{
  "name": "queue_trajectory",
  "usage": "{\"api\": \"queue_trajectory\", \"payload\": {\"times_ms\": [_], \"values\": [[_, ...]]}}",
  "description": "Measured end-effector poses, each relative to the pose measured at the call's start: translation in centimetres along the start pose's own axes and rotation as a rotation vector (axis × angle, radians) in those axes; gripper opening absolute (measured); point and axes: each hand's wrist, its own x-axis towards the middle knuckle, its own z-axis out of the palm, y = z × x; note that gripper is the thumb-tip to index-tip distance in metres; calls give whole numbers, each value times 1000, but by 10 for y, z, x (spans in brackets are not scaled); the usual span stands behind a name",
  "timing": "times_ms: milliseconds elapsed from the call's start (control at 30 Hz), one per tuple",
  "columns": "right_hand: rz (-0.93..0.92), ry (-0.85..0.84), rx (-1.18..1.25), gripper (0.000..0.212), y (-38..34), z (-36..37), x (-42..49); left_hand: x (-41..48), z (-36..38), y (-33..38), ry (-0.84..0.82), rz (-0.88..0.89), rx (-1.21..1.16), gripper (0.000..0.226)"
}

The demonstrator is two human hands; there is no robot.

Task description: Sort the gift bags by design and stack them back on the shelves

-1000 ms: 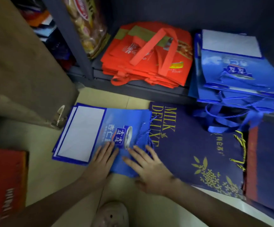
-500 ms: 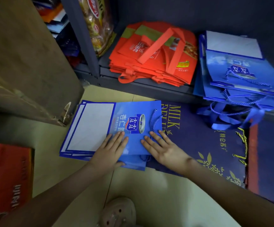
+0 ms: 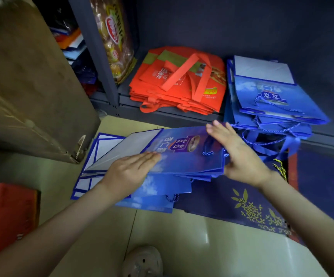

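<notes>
A bundle of blue gift bags (image 3: 182,154) with a white panel and rope handles is raised off the floor and tilted. My left hand (image 3: 130,170) lies with its fingers flat on top at the near edge and holds it. My right hand (image 3: 240,154) grips the right edge, fingers over the top. More blue bags (image 3: 154,196) of the same design lie on the floor beneath. On the bottom shelf (image 3: 172,114) sit a stack of matching blue bags (image 3: 272,100) at the right and a stack of red bags (image 3: 178,82) to its left.
Large navy bags with gold print (image 3: 232,198) lie on the tiled floor at the right. A brown cardboard box (image 3: 28,96) stands at the left, a red box (image 3: 8,216) at the lower left. A snack packet (image 3: 114,37) leans by the shelf post (image 3: 94,52). My shoe (image 3: 142,260) shows below.
Both hands went from pressing flat on the blue bags on the floor to lifting a bundle of them. The bundle has risen and shifted right toward the shelf.
</notes>
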Motion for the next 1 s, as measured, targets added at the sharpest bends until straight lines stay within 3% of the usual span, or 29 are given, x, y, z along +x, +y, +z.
{"api": "queue_trajectory", "payload": {"times_ms": [100,233,267,300,400,433,700,833,900,1000], "values": [[-120,80,-48,78,-7,-33,8,21,-17,1,76,82,-29,46],[-45,106,44,124,-13,-67,0,53,-43,2,139,187,-5,42],[-24,112,35,125,-13,-73,-2,61,-48,2,136,212,13,39],[-30,122,-15,115,-13,-77,-3,68,-53,1,137,234,34,38],[-196,171,-259,51,-6,-80,-8,83,-62,-1,135,266,92,35],[-239,168,-325,45,-3,-79,-11,86,-63,-1,134,281,100,33],[-341,271,-662,31,2,-111,-39,129,-65,12,169,367,159,25],[-270,303,-785,33,17,-125,-55,166,-45,14,183,352,189,34],[-213,331,-821,33,28,-132,-64,193,-30,18,229,336,167,24],[-109,403,-871,32,48,-141,-78,239,-6,28,241,257,135,43]]}}
